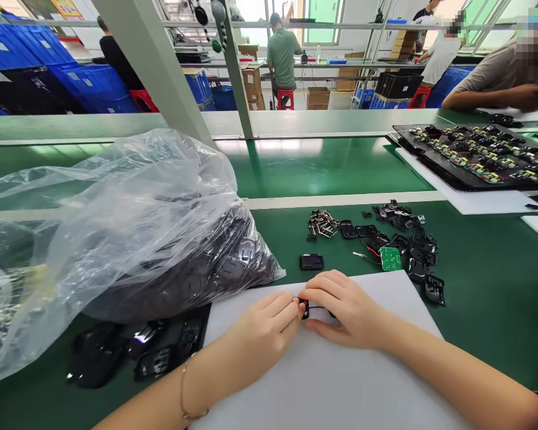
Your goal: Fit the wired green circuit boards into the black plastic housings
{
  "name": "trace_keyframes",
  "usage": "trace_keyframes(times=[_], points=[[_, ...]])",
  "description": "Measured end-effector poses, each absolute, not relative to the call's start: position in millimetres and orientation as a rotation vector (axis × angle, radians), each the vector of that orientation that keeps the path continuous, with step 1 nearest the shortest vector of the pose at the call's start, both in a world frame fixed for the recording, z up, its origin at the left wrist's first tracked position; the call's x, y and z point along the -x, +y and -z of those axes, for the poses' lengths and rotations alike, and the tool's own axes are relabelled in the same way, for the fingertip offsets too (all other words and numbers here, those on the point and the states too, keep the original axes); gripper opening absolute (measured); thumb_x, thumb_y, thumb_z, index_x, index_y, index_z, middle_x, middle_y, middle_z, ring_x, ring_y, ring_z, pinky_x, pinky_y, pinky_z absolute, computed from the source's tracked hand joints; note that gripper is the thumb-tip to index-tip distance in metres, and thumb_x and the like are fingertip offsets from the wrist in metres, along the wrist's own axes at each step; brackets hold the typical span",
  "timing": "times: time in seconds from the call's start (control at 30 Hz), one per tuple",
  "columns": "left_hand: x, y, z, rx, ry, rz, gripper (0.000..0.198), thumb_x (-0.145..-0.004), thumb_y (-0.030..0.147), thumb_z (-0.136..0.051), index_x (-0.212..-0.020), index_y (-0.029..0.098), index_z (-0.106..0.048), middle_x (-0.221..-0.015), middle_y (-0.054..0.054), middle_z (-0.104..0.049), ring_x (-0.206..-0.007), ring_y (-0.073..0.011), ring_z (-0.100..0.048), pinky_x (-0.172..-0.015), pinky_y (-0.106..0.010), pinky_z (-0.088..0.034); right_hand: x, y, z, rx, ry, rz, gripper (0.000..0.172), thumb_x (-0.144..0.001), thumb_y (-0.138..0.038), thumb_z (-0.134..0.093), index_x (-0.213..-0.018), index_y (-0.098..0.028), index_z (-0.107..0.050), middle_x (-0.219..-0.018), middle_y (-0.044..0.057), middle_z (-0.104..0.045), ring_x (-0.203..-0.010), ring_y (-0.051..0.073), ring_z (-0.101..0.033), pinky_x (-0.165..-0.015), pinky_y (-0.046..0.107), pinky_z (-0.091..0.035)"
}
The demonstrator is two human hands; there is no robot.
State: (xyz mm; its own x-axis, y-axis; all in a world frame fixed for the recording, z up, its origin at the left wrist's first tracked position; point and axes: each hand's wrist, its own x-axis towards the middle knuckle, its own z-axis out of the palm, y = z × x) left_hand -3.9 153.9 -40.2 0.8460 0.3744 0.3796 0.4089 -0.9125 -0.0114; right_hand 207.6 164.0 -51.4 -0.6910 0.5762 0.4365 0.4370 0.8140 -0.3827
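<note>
Over a white sheet (341, 376), my left hand (269, 325) and my right hand (345, 307) meet around a small black plastic casing (305, 309). Both hands have their fingers closed on it, and a bit of red and a thin dark wire show at it. Most of the casing is covered by my fingers. Just beyond the sheet lies a glossy black rectangular case (311, 262). To its right is a green circuit board (390, 258) with red and black wires. Black casing parts (424, 254) lie scattered around the board, and a heap of small metal pieces (323, 224) sits behind.
A clear plastic bag (174, 233) full of black parts bulges on the left, with more black parts (98, 355) before it. At far right, a black tray (464, 182) holds several assembled boards. A co-worker's arm (488, 98) rests beyond it. Metal posts (237, 77) rise behind the bench.
</note>
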Motion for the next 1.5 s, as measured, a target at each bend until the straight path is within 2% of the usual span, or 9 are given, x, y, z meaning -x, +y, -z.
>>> trace_keyframes(times=[0.3,0.5,0.6,0.73,0.9,1.03,1.2,1.3,1.5], points=[[7,153,34,2.969,-0.597,0.456,0.033,-0.092,0.003,-0.031,-0.103,0.002,-0.062,-0.083,-0.013,-0.066,-0.084,-0.0245,-0.065,-0.077,-0.038,-0.057,-204,163,54,0.603,-2.386,-0.116,0.014,-0.088,-0.010,-0.045,-0.089,-0.015,-0.059,-0.084,0.008,-0.064,-0.083,0.019,-0.057,-0.069,0.032,-0.050],[19,153,20,3.061,-0.658,0.345,0.037,-0.088,0.001,-0.035,-0.115,0.005,-0.060,-0.111,-0.012,-0.068,-0.104,-0.0232,-0.061,-0.093,-0.035,-0.050,-202,165,54,0.532,-2.419,-0.036,0.010,-0.085,-0.009,-0.050,-0.081,-0.013,-0.059,-0.083,0.009,-0.064,-0.084,0.019,-0.059,-0.067,0.032,-0.051],[25,153,16,3.115,-0.705,0.331,0.036,-0.086,0.002,-0.040,-0.115,0.007,-0.061,-0.113,-0.008,-0.068,-0.105,-0.0218,-0.060,-0.096,-0.035,-0.046,-202,166,54,0.498,-2.442,-0.057,0.011,-0.083,-0.007,-0.053,-0.076,-0.012,-0.060,-0.086,0.010,-0.064,-0.085,0.019,-0.058,-0.069,0.031,-0.052],[30,156,21,3.149,-0.754,0.330,0.039,-0.087,0.005,-0.043,-0.122,0.011,-0.057,-0.121,-0.004,-0.066,-0.110,-0.0213,-0.056,-0.105,-0.040,-0.033,-203,167,54,0.498,-2.473,-0.047,0.011,-0.084,-0.007,-0.053,-0.078,-0.012,-0.061,-0.086,0.010,-0.064,-0.086,0.020,-0.059,-0.072,0.033,-0.053],[28,154,28,3.074,-0.831,0.440,0.039,-0.095,0.008,-0.028,-0.116,0.014,-0.060,-0.114,-0.001,-0.069,-0.105,-0.0214,-0.057,-0.102,-0.044,-0.028,-203,167,57,0.493,-2.491,-0.025,0.009,-0.084,-0.009,-0.053,-0.079,-0.012,-0.060,-0.087,0.011,-0.064,-0.088,0.021,-0.059,-0.073,0.033,-0.054],[20,142,34,2.910,-0.792,0.350,0.042,-0.095,0.008,-0.022,-0.115,0.003,-0.059,-0.112,-0.009,-0.070,-0.106,-0.0210,-0.057,-0.103,-0.042,-0.028,-202,166,59,0.467,-2.492,0.009,0.010,-0.084,-0.009,-0.054,-0.076,-0.013,-0.059,-0.084,0.011,-0.063,-0.089,0.021,-0.059,-0.075,0.033,-0.054],[17,135,38,2.800,-0.683,0.298,0.038,-0.086,0.007,-0.033,-0.113,0.005,-0.061,-0.113,-0.012,-0.068,-0.112,-0.0189,-0.054,-0.103,-0.036,-0.031,-201,166,58,0.568,-2.473,-0.103,0.006,-0.085,-0.011,-0.053,-0.088,-0.014,-0.057,-0.088,0.009,-0.064,-0.089,0.020,-0.058,-0.078,0.034,-0.050],[18,139,34,2.790,-0.704,0.310,0.036,-0.086,0.008,-0.038,-0.114,0.009,-0.061,-0.113,-0.009,-0.068,-0.109,-0.0180,-0.054,-0.101,-0.035,-0.030,-201,167,55,0.764,-2.441,-0.273,0.021,-0.086,-0.025,-0.057,-0.103,-0.013,-0.054,-0.097,0.010,-0.063,-0.093,0.021,-0.057,-0.080,0.036,-0.046],[17,145,27,2.819,-0.718,0.350,0.027,-0.090,0.015,-0.046,-0.110,0.012,-0.063,-0.112,-0.007,-0.067,-0.108,-0.0218,-0.052,-0.101,-0.040,-0.027,-203,167,55,0.865,-2.476,-0.345,0.021,-0.089,-0.033,-0.058,-0.102,-0.017,-0.057,-0.090,0.006,-0.060,-0.084,0.018,-0.052,-0.078,0.035,-0.041]])
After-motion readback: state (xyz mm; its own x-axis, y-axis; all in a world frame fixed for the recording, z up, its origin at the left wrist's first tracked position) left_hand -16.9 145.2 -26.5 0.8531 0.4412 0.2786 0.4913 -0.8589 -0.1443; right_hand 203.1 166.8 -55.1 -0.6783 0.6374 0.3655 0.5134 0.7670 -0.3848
